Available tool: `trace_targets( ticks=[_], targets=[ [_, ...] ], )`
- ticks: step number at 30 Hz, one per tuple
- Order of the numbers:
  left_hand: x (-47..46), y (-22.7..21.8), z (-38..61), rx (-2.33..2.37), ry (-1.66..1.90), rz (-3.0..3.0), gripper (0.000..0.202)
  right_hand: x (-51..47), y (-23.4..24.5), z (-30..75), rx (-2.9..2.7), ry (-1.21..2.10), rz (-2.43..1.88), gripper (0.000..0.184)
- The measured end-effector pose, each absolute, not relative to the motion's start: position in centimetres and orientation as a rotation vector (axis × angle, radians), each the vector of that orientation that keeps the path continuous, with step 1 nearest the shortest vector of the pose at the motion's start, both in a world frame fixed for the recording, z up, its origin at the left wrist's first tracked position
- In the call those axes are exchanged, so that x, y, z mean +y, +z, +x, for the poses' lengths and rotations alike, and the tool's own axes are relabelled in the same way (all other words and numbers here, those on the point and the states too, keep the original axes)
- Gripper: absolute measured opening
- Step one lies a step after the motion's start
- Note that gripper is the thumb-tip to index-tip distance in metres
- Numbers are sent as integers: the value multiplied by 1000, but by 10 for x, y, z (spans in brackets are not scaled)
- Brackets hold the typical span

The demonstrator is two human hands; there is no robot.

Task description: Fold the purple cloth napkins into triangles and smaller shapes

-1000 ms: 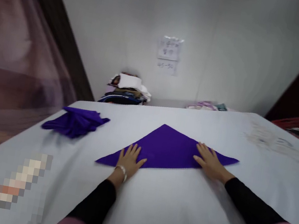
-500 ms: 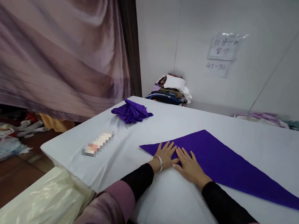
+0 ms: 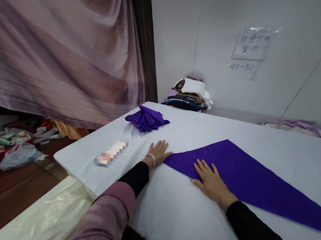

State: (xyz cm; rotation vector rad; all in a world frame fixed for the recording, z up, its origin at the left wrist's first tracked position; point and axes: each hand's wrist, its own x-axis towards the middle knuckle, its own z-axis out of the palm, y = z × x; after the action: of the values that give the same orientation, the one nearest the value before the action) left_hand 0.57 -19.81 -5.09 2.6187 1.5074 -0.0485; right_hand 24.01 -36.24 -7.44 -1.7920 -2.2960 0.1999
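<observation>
The purple cloth (image 3: 254,186) lies flat on the worktop (image 3: 178,139) before me as a triangle, so I judge one fold done; none beyond it shows. My right hand (image 3: 213,183) rests spread on it; my left hand (image 3: 157,154), spread too, touches its left tip. Neither grips anything. The crumpled cloth (image 3: 147,121) beyond looks unworked.

"How is the left hand (image 3: 157,152)?"
"Palm down, fingers (image 3: 162,145) spread, its arm (image 3: 130,181) stretched forward."
"And the right hand (image 3: 211,183)?"
"Also palm down, fingers fanned, thumb (image 3: 197,182) set apart from them, its forearm (image 3: 257,232) slanting in from the lower right."
</observation>
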Motion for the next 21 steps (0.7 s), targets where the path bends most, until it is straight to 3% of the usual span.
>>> trace_targets(
  ticks=[9,14,21],
  targets=[
    [-173,-36,-25,1881,165,2356,52,-365,-66,237,-2278,224,-1802,72],
    [-191,-23,-30,1740,285,2336,61,-366,-66,236,-2261,232,-1792,72],
    [-229,-29,-18,1548,283,2374,45,-364,-67,237,-2252,277,-1772,72]
  ],
)
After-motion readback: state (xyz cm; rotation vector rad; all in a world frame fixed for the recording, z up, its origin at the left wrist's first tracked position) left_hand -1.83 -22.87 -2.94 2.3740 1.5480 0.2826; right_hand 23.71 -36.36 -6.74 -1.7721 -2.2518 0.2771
